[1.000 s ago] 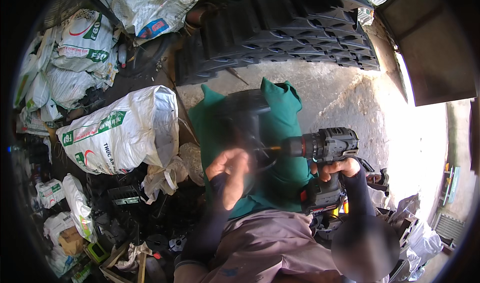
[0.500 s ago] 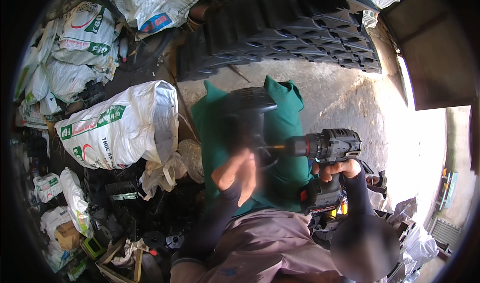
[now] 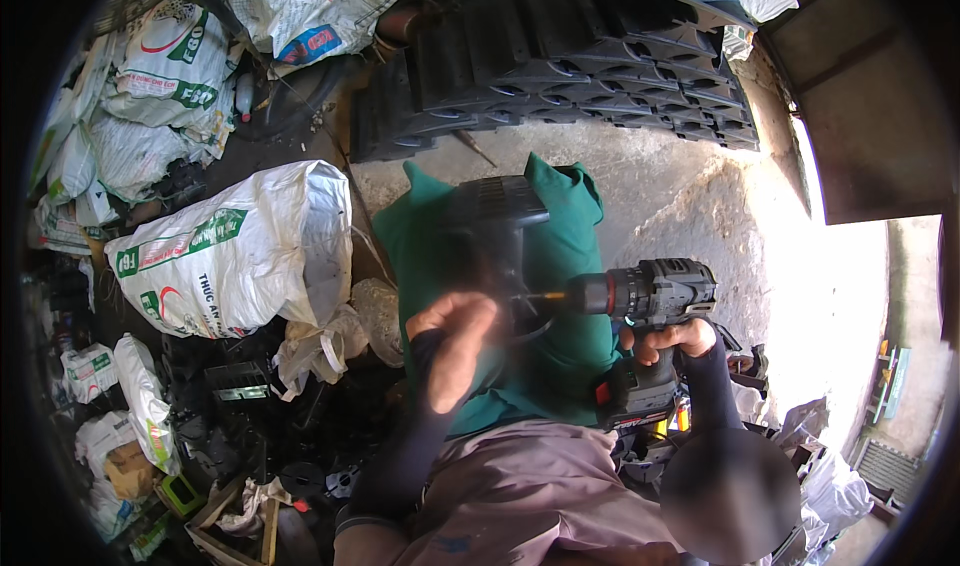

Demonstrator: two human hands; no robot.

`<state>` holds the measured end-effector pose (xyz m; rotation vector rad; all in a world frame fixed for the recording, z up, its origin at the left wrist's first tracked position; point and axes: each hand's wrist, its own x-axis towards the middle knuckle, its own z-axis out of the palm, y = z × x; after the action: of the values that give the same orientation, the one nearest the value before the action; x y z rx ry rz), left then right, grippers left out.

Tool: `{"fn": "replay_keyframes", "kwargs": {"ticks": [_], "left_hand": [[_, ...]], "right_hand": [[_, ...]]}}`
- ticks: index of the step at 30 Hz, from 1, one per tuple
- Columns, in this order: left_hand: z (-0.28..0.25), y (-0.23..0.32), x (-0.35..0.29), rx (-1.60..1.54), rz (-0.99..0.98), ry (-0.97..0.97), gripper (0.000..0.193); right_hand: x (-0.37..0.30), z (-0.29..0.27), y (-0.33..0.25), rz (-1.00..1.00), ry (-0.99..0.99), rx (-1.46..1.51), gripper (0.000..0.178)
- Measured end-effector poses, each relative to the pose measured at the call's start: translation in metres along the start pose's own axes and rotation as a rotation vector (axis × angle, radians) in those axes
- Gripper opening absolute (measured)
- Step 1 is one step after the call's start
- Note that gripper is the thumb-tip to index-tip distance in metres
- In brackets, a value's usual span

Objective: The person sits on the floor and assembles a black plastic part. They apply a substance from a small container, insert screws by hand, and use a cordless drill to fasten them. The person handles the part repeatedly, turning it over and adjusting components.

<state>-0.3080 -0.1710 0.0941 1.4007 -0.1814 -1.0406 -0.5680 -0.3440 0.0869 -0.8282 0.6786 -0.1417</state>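
Observation:
My right hand [image 3: 672, 340] is wrapped round the grip of a black cordless drill [image 3: 670, 294], held level with its chuck toward the left. The drill's bit [image 3: 549, 295] reaches the right side of a black plastic part [image 3: 502, 204], which lies on a green cushion-like cloth bundle [image 3: 580, 226] in front of me. At the part's lower left my left hand [image 3: 455, 341] bends inward, its fingers curled against the part. Blur and dark shading hide the fingertips and the part's middle, so the exact contact point of the bit is unclear.
Dark ridged plastic pieces [image 3: 560, 61] are stacked at the far side. An open white woven sack [image 3: 235, 246] lies at the left, with more sacks [image 3: 165, 96] behind it. Black scraps and a wooden frame [image 3: 232, 531] are at lower left; a concrete floor [image 3: 680, 181] stretches right.
My left hand has turned, its wrist shifting left and upward beside the black part. The drill stays almost in place in my right hand.

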Motion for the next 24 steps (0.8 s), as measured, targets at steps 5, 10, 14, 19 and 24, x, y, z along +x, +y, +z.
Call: {"fn": "replay_keyframes", "kwargs": {"ticks": [5,10,14,19,24], "left_hand": [[-0.009,0.013,0.008,-0.042,-0.267,-0.076,0.007],[-0.010,0.019,0.011,-0.061,-0.339,-0.076,0.009],[-0.010,0.021,0.013,-0.051,-0.338,-0.080,0.009],[-0.012,0.020,0.013,-0.049,-0.331,-0.095,0.010],[-0.014,0.021,0.015,-0.063,-0.336,-0.120,0.010]], "right_hand": [[0.005,-0.008,-0.004,0.027,-0.054,-0.087,0.053],[0.009,-0.009,-0.016,0.130,-0.046,-0.265,0.049],[0.011,-0.006,-0.016,0.068,-0.093,-0.239,0.046],[0.013,-0.004,-0.015,0.088,-0.075,-0.213,0.045],[0.012,0.005,-0.020,0.089,-0.061,-0.220,0.046]]}}
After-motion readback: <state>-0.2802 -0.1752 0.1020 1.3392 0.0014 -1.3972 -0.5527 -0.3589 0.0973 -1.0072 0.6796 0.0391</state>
